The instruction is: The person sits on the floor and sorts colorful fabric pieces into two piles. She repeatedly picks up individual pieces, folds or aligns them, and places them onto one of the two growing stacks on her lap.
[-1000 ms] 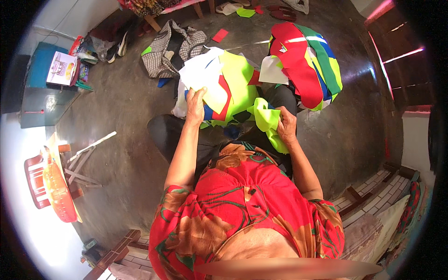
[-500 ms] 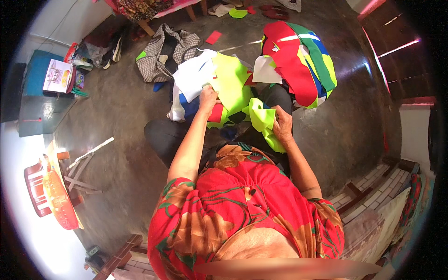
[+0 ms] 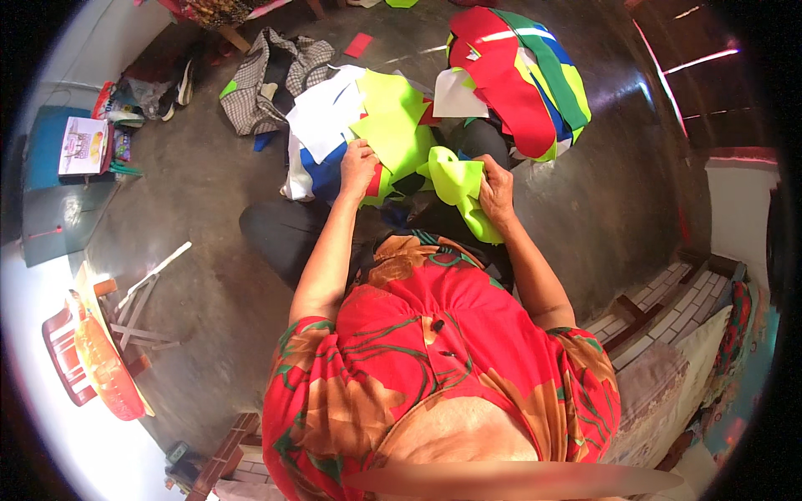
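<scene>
I sit on the floor with cut cloth pieces in front of me. My left hand point(image 3: 357, 165) pinches the edge of a lime-green flat cloth piece point(image 3: 394, 123) lying on a mix of white point(image 3: 322, 117), blue and red pieces. My right hand point(image 3: 496, 190) is closed on a crumpled lime-green cloth point(image 3: 458, 185) that hangs down over my lap. The two hands are a short way apart.
A big heap of red, green, blue and yellow cloth point(image 3: 518, 75) lies ahead to the right. A checked bag point(image 3: 259, 79) sits ahead left, a blue box point(image 3: 58, 167) with a white package far left, and a red stool point(image 3: 71, 367) at lower left. Brick steps point(image 3: 668, 309) lie to the right.
My left hand has moved right and nearer along the lime-green piece. My right hand has kept hold of the crumpled green cloth. The view has shifted slightly.
</scene>
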The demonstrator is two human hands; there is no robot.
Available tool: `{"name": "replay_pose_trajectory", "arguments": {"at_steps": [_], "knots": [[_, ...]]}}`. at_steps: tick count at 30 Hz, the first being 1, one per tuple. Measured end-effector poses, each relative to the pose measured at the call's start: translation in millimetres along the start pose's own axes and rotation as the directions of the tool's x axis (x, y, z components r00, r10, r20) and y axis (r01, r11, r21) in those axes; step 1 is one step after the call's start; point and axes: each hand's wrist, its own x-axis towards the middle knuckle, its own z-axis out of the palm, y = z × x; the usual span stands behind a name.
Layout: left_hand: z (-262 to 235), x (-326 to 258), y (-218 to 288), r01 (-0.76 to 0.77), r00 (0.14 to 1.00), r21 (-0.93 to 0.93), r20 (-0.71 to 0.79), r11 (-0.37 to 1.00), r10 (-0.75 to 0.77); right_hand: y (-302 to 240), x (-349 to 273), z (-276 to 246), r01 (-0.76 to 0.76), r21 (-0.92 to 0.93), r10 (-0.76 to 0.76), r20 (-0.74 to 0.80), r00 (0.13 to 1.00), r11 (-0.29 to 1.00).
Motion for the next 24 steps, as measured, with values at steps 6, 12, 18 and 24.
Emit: {"name": "replay_pose_trajectory", "arguments": {"at_steps": [6,12,18,24], "knots": [[8,-20,19,-0.265,0.948,0.325,-0.086,0.908,0.308,0,1,-1,-0.012,0.028,0.012,-0.01,1.0,1.0],[50,-86,86,-0.695,0.718,0.213,0.253,0.686,0.649,-4,3,0,-0.046,0.134,0.05,-0.027,0.998,0.99],[75,-97,78,-0.728,0.665,0.432,0.257,0.532,0.701,7,4,-2,-0.127,0.231,0.132,-0.006,0.991,0.965],[82,-98,76,-0.699,0.666,0.58,0.314,0.419,0.677,25,5,-2,-0.196,0.576,0.175,0.091,0.98,0.794]]}}
